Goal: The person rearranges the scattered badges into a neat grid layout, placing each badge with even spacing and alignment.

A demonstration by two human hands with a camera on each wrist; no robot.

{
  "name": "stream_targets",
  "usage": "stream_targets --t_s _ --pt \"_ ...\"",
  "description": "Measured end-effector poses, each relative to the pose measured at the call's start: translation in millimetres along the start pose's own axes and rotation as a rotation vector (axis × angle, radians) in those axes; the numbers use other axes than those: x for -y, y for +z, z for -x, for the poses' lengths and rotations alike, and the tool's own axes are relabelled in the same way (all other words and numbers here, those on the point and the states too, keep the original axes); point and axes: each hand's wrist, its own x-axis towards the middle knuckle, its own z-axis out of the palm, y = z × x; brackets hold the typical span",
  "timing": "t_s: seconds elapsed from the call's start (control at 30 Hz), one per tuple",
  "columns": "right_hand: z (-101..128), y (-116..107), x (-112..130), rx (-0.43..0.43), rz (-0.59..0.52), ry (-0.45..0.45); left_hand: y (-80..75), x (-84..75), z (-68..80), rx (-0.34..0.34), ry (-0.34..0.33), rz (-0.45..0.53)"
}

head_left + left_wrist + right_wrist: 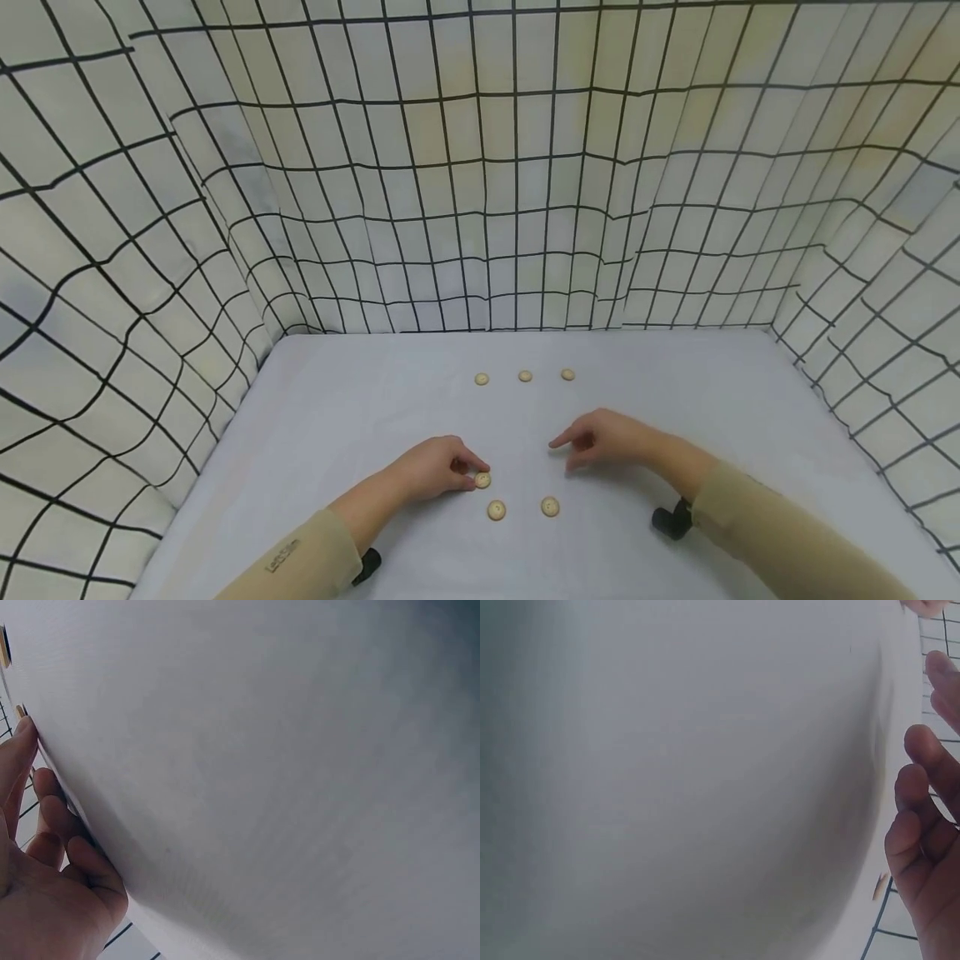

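Note:
My left hand [435,467] is low over the white table, its thumb and index finger pinching a pale round wooden button [482,480]. In the left wrist view, that hand [64,874] is at the left edge, with a thin button edge [20,712] by its fingertip. Closer to me lie two more buttons, one on the left [497,510] and one on the right [550,507]. My right hand [611,437] hovers to the right with the index finger stretched out and the others loosely bent, holding nothing. The right wrist view shows this hand's fingers [922,750] apart from the table surface.
Farther back, three similar buttons form a row: a left one [482,379], a middle one [525,376] and a right one [567,375]. White cloth covers the table [360,383]. Black-gridded curtain walls [495,192] stand behind it and on both sides.

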Motion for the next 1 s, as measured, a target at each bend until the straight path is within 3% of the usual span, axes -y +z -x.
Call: stream_targets --t_s 0.3,1.0 --pt "3 14 17 0.107 -0.024 -0.061 1.7 3.6 1.4 -0.018 0.001 -0.003" --pt "7 28 31 0.175 0.010 -0.091 4.9 6.3 -1.7 -0.022 0.001 0.005"
